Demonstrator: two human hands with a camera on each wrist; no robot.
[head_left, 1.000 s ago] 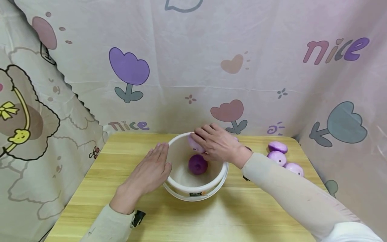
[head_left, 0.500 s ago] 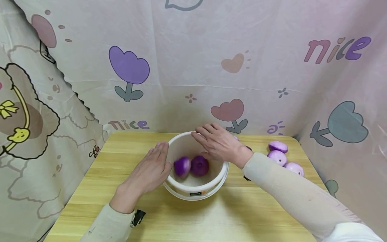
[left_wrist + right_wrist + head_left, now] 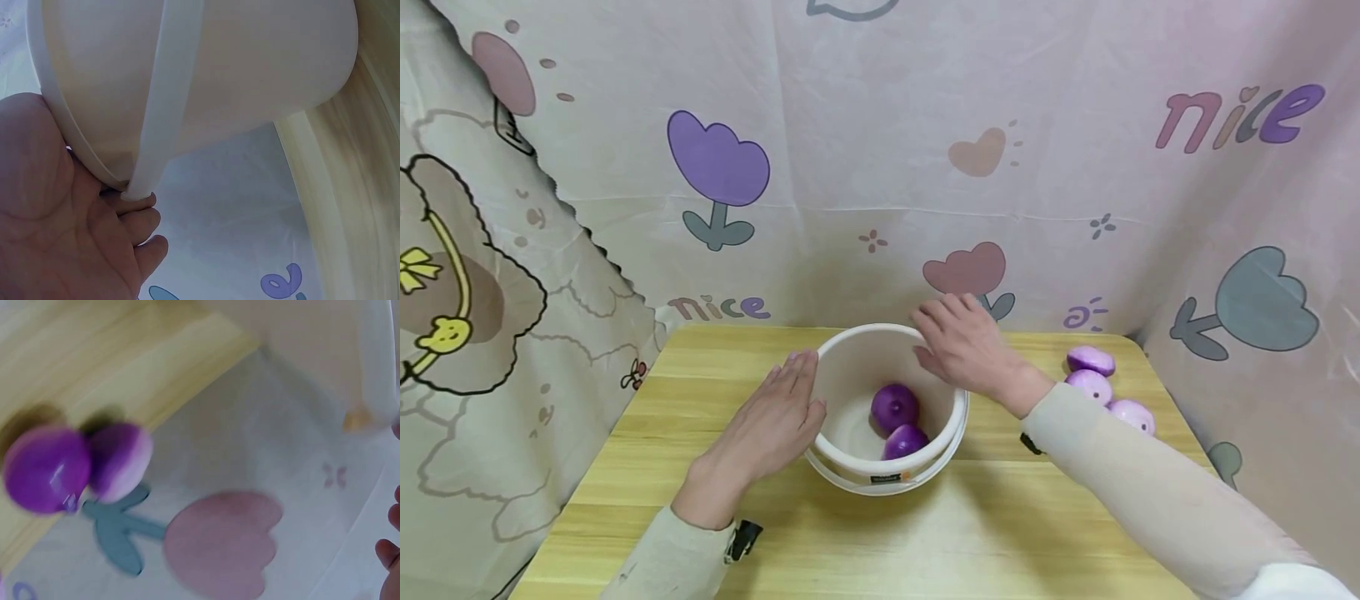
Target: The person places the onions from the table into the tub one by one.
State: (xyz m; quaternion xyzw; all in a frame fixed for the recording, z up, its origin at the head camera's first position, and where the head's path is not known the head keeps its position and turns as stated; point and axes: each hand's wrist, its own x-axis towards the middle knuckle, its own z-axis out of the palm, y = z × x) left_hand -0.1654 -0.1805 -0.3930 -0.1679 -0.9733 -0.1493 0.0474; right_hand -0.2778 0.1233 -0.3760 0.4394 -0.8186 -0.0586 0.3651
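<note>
Table front (image 3: 850,550): boards show between the left sleeve (image 3: 673,546) and the right sleeve (image 3: 1120,471); we see room there for the forearms to swing.
Left hand (image 3: 775,421): fingers straight and together, laid against the bucket (image 3: 853,367) on its left side; the left wrist view puts the fingertips at one end of the handle (image 3: 172,94).
Bucket: upright, mouth up; its rim is the edge any onion has to pass over, and the mouth is wide between the hands.
Inside: a dark onion (image 3: 893,407) and a second onion (image 3: 906,442) nearer the front wall (touching or not, we cannot tell).
Right hand (image 3: 966,346): above the right side of the rim, fingers loosely bent, nothing pinched that we can see.
Right side: a row of onions (image 3: 1088,387), three in all, close to the table's right edge; wood separates them from the bucket.
Back edge: a pair of onions (image 3: 47,469), blurred, in the right wrist view (the right hand probably hides them from the head view).
Tally: two in, at least five out; we judge this early.
Backdrop: a printed curtain (image 3: 850,125) just past the table's back edge, leaving little room beyond.
</note>
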